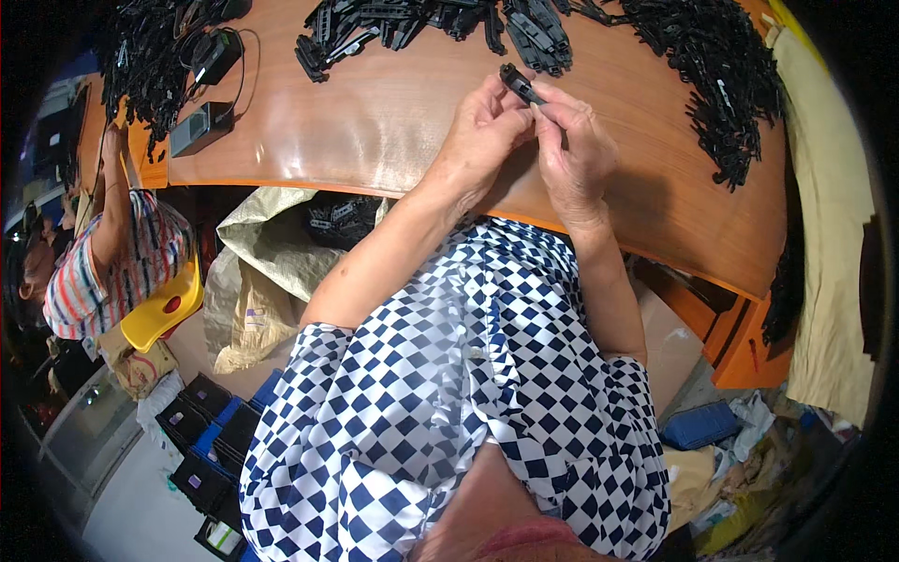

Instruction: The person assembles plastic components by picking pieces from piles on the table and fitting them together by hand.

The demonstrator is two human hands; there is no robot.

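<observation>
Between my two hands, above the brown table (318, 131), is a small black plastic part (521, 84), long and narrow, tilted with its far end up and to the left. My left hand (486, 131) pinches it from the left side with thumb and fingers. From the right, the fingertips of my right hand (576, 150) close on its lower end. Just beyond my hands lies a bunch of similar dark parts (537, 37). What exactly the part belongs to cannot be made out.
Heaps of black parts cover the table's far edge (403, 21), right side (721, 84) and left end (140, 66). A small grey box (201, 129) with a cable stands at left. An open sack (267, 225) sits below the edge. Another person (122, 244) works at far left beside a yellow chair (164, 304).
</observation>
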